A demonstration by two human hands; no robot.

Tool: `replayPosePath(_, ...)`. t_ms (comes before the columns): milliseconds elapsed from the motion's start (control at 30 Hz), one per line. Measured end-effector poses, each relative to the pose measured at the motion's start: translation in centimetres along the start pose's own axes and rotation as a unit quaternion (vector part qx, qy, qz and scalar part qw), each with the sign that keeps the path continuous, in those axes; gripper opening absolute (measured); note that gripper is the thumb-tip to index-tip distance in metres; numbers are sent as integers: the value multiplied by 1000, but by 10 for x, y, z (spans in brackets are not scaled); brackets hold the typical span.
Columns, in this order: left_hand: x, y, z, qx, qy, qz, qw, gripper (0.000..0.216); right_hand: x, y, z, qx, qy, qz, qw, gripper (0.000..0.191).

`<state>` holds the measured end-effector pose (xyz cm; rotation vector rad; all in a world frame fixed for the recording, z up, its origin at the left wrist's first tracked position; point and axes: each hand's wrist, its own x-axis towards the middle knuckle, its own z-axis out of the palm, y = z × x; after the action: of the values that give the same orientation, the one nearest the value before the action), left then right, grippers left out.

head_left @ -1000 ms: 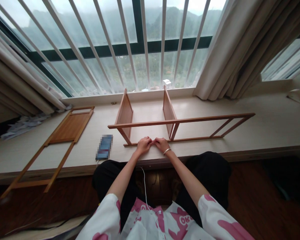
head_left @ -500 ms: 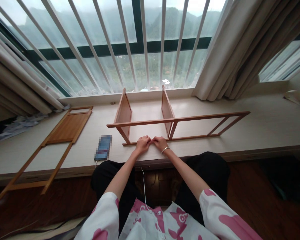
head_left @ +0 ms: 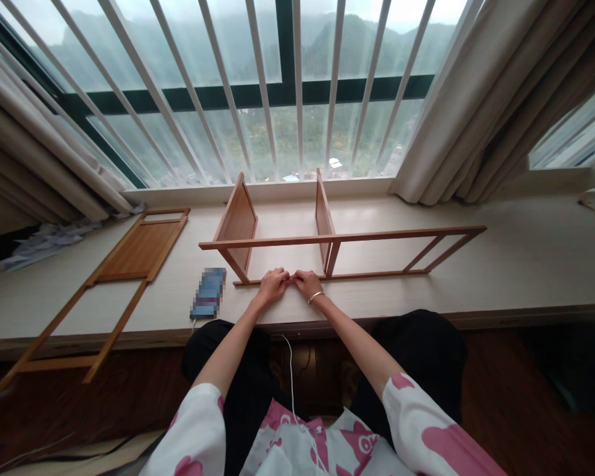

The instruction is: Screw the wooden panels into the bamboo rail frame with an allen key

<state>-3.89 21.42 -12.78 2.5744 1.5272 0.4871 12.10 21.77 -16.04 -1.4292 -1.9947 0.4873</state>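
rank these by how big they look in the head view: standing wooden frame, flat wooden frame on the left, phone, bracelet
1. standing wooden frame, longest span
2. flat wooden frame, a close second
3. phone
4. bracelet, smallest by far

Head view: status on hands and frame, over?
Left hand and right hand curled, fingertips meeting at lower rail of frame; grip hidden. Frame upright on ledge. Phone left of hands, apart.
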Motion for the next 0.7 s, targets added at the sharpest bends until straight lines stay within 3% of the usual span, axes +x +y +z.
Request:
replayPosePath(500,-1,-7,3,37,6,-14,999,21,5,-2,10,20,11,7,1000,9)
replayPosePath(700,-5,-5,5,35,13,-15,999,18,6,-6,8,42,45,32,998,15)
